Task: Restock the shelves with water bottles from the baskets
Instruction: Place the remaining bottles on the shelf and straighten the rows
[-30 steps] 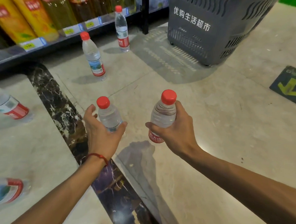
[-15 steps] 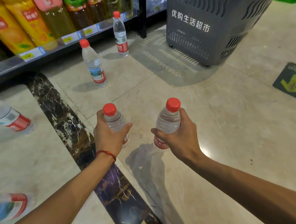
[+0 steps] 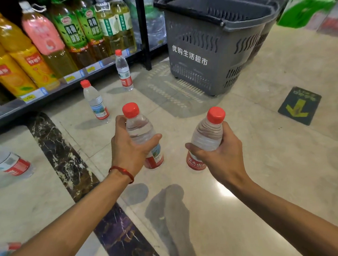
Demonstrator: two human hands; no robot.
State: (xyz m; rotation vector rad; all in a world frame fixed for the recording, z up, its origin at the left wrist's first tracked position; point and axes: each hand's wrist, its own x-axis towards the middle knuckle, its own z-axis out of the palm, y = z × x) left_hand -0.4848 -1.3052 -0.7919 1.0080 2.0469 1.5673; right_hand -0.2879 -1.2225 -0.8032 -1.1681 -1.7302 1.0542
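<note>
Water bottles, one per hand, are held upright above the floor. Left hand [image 3: 130,147] curls fingers and thumb round the left bottle [image 3: 139,126] just below its shoulder. Right hand [image 3: 219,158] wraps the right bottle [image 3: 209,135] mid-body, caps up, probably ready for standing. Further out, two floor bottles [image 3: 96,102] stand before the low shelf [image 3: 48,96] — staged, I judge. Grey basket [image 3: 207,51] sits beyond.

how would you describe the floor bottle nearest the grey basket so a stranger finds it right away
Start at the grey basket with white lettering and look left toward the drinks shelf. A red-capped water bottle stands upright on the floor at the shelf edge. It is nearer the black shelf post than the other standing bottle, and nobody holds it.
</note>
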